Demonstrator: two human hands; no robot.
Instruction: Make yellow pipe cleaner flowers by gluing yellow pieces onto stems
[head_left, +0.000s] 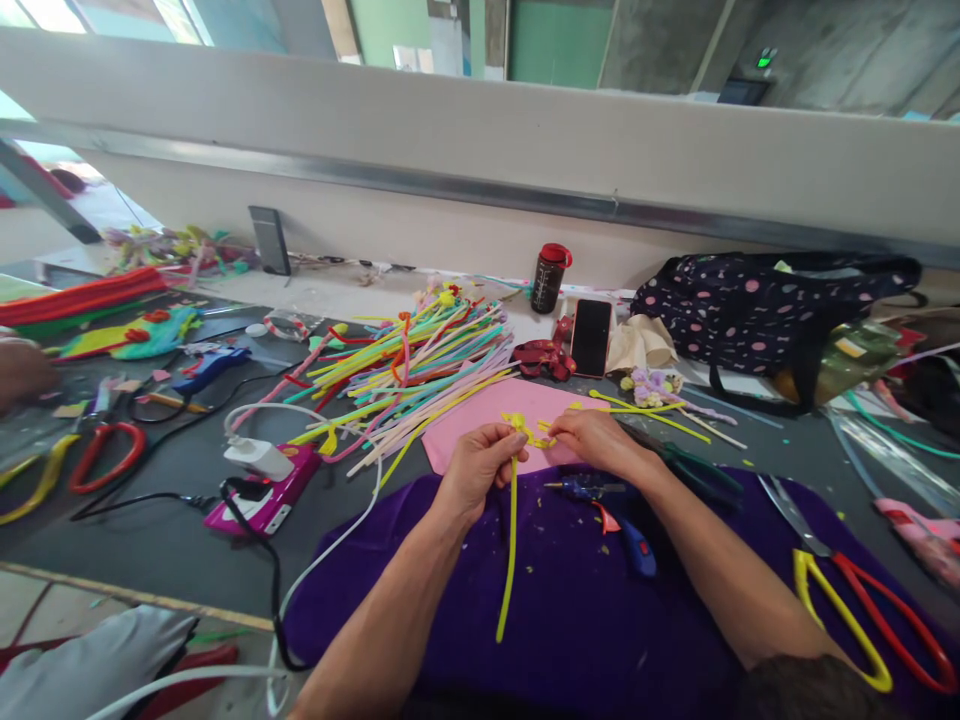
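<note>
The dark counter (180,575) spreads under and around the fingers (510,443). Purple cloth (570,640) lies nearer the body than them, and a heap of coloured fuzzy stems (427,350) beyond, to their left. A pink sheet (457,425) sits just behind them; scissors (823,547) lie well to their right, and a blue glue gun (639,548) closer in. The left hand (476,475) pinches a yellow stem (512,540), its tail hanging below. The right hand (592,440) bunches its fingertips beside small yellow loops (536,437); I can't tell whether they're gripped.
</note>
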